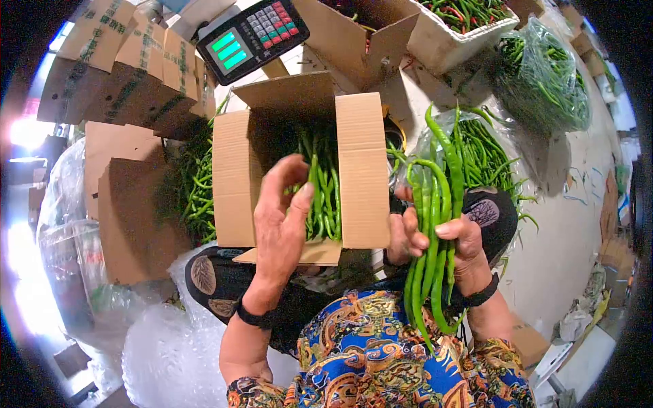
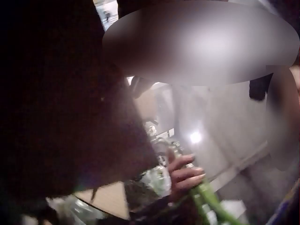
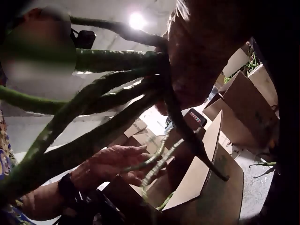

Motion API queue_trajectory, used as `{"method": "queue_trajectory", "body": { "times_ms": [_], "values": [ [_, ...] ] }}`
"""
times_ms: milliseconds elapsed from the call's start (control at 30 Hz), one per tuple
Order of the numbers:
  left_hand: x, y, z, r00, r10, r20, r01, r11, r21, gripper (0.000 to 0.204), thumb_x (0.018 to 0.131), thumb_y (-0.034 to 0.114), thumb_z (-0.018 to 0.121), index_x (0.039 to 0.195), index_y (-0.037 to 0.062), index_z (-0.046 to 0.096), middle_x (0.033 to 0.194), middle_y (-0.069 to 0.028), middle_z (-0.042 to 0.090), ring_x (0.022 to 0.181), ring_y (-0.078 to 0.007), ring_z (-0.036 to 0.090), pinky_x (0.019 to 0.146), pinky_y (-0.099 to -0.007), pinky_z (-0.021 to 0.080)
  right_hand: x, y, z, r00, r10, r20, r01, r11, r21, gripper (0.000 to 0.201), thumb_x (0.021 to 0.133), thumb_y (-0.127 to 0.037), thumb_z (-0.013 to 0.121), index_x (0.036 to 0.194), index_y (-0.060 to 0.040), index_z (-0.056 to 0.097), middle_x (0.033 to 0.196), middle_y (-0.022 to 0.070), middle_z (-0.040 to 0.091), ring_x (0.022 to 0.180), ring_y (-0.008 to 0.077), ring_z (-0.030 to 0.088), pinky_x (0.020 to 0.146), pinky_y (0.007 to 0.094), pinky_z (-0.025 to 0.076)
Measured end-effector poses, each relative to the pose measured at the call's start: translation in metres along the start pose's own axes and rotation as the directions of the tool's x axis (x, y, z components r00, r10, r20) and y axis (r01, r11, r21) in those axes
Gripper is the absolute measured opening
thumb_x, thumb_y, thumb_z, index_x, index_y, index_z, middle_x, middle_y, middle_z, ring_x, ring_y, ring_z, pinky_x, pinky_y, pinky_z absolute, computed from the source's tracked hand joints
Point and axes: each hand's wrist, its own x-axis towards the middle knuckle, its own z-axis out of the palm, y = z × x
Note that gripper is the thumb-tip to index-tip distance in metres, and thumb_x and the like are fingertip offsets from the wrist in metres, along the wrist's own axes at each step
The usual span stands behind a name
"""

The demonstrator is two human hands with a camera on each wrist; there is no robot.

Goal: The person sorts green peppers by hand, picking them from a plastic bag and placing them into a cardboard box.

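A bunch of long green chili peppers (image 1: 432, 231) is gripped by my right hand (image 1: 469, 248), thumb across the front and fingers behind. Their ends stick out above and below the fist, the lower ones hanging over the patterned shirt. In the right wrist view the peppers (image 3: 108, 101) spread out from the hand (image 3: 197, 61). My left hand (image 1: 279, 221) hovers at the near left part of the open cardboard box (image 1: 364, 170), fingers loosely bent and holding nothing. More green chili peppers (image 1: 330, 197) lie lengthwise inside the box, partly covered by that hand in the head view.
A digital scale display (image 1: 252, 37) stands behind the box. Bagged green peppers (image 1: 486, 153) lie at the right, with another full bag (image 1: 544, 75) farther back. A white foam box (image 1: 462, 41) holds red and green peppers. Cardboard boxes (image 1: 129, 61) stand at the left, bubble wrap (image 1: 170, 353) below.
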Motion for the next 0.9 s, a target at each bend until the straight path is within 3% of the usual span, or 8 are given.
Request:
{"method": "queue_trajectory", "body": {
  "times_ms": [67, 133, 200, 267, 333, 467, 733, 900],
  "values": [
    [-0.003, 0.032, 0.0, 0.915, -0.234, 0.328, 0.306, 0.933, -0.188, 0.03, 0.089, 0.013, 0.057, 0.116, -0.0002, 0.057, 0.096, -0.0084, 0.064, 0.088, -0.0127, 0.058, 0.077, -0.0261, 0.047, 0.003, 0.001, 0.004, 1.0, 0.015, 0.011, -0.015, 1.0, -0.022, 0.078, 0.071, -0.012, 0.066, 0.14, 0.0005, 0.031, 0.102, 0.0112, 0.061, 0.078, 0.0183, 0.061, 0.074, 0.0325, 0.052],
    [-0.016, 0.043, 0.02, 0.942, -0.08, 0.325, 0.159, 0.962, -0.222, 0.015, 0.089, 0.006, 0.058, 0.101, -0.0024, 0.062, 0.084, -0.008, 0.064, 0.076, -0.0109, 0.06, 0.068, -0.0256, 0.049, 0.001, 0.001, 0.013, 0.998, 0.001, -0.064, -0.007, 0.995, -0.097, 0.074, 0.073, -0.013, 0.066, 0.139, 0.0, 0.034, 0.108, 0.0093, 0.06, 0.084, 0.015, 0.061, 0.075, 0.0308, 0.051],
    [-0.021, 0.055, 0.04, 0.907, -0.071, 0.416, 0.216, 0.924, -0.314, 0.018, 0.085, 0.008, 0.064, 0.099, -0.0028, 0.061, 0.082, -0.0081, 0.063, 0.073, -0.0146, 0.061, 0.067, -0.0274, 0.05, 0.002, 0.001, 0.02, 0.969, -0.043, -0.242, -0.07, 0.896, -0.438, 0.068, 0.074, -0.013, 0.067, 0.136, -0.0005, 0.039, 0.112, 0.0069, 0.059, 0.094, 0.0143, 0.06, 0.082, 0.0289, 0.049],
    [-0.024, 0.042, 0.066, 0.929, 0.074, 0.362, -0.01, 0.984, -0.176, 0.022, 0.081, 0.012, 0.069, 0.094, -0.0031, 0.061, 0.078, -0.0076, 0.062, 0.068, -0.0145, 0.059, 0.063, -0.0276, 0.049, 0.0, 0.01, -0.002, 0.976, -0.016, -0.216, -0.13, 0.754, -0.644, 0.055, 0.078, -0.009, 0.065, 0.128, -0.0004, 0.046, 0.116, 0.0053, 0.056, 0.108, 0.0154, 0.053, 0.095, 0.0289, 0.042],
    [-0.022, 0.042, 0.076, 0.926, 0.024, 0.377, 0.029, 0.99, -0.135, 0.024, 0.077, 0.014, 0.072, 0.093, -0.0018, 0.062, 0.078, -0.0055, 0.061, 0.069, -0.0125, 0.057, 0.064, -0.0262, 0.048, 0.003, 0.014, 0.007, 0.977, -0.049, -0.209, -0.118, 0.691, -0.713, 0.055, 0.077, -0.009, 0.065, 0.127, -0.0002, 0.045, 0.117, 0.0052, 0.055, 0.109, 0.0147, 0.052, 0.095, 0.0289, 0.041],
    [-0.02, 0.026, 0.079, 0.841, -0.098, 0.531, 0.269, 0.929, -0.254, 0.024, 0.075, 0.015, 0.075, 0.085, -0.0014, 0.06, 0.073, -0.0053, 0.058, 0.064, -0.0104, 0.053, 0.057, -0.0272, 0.046, -0.004, 0.018, 0.002, 0.979, -0.022, -0.202, -0.127, 0.71, -0.692, 0.06, 0.075, -0.011, 0.068, 0.129, 0.0001, 0.044, 0.119, 0.0054, 0.054, 0.111, 0.015, 0.05, 0.096, 0.0293, 0.04],
    [-0.037, 0.024, 0.066, 0.826, -0.191, 0.53, 0.403, 0.858, -0.319, 0.017, 0.081, 0.012, 0.067, 0.089, 0.0006, 0.057, 0.072, -0.0032, 0.058, 0.066, -0.0084, 0.054, 0.058, -0.027, 0.046, 0.0, 0.019, 0.001, 0.991, -0.088, -0.103, 0.038, 0.909, -0.414, 0.07, 0.074, -0.021, 0.074, 0.132, -0.0003, 0.042, 0.124, 0.0058, 0.052, 0.113, 0.0147, 0.05, 0.096, 0.0282, 0.04],
    [-0.058, 0.022, 0.07, 0.965, 0.003, 0.263, 0.053, 0.978, -0.203, 0.02, 0.082, 0.008, 0.065, 0.096, -0.0022, 0.055, 0.079, -0.0157, 0.061, 0.069, -0.0228, 0.063, 0.063, -0.031, 0.05, 0.007, 0.029, -0.003, 0.946, -0.097, -0.311, 0.005, 0.959, -0.284, 0.046, 0.086, -0.016, 0.064, 0.127, -0.0032, 0.046, 0.104, 0.0023, 0.059, 0.09, 0.011, 0.059, 0.078, 0.026, 0.05]
  ]
}}
